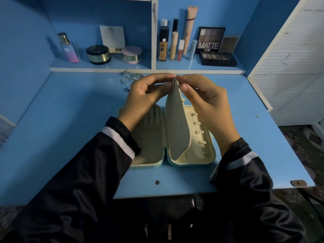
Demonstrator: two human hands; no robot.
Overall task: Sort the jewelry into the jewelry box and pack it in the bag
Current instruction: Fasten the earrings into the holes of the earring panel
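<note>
A pale jewelry box (201, 158) lies open on the blue desk, its cream lining up. Its middle flap (177, 123) stands upright between the two halves. My left hand (142, 99) and my right hand (203, 100) meet at the flap's top edge. Between their fingertips hangs a small silver earring (174, 85), pinched from both sides against the flap. More silver jewelry (130, 77) lies loose on the desk behind my left hand. No bag is in view.
The desk (70, 128) ends in a raised shelf at the back. On the shelf stand a perfume bottle (69, 48), round jars (98, 54), foundation tubes (164, 44) and eyeshadow palettes (218, 58). A white slatted panel (289, 67) stands at the right.
</note>
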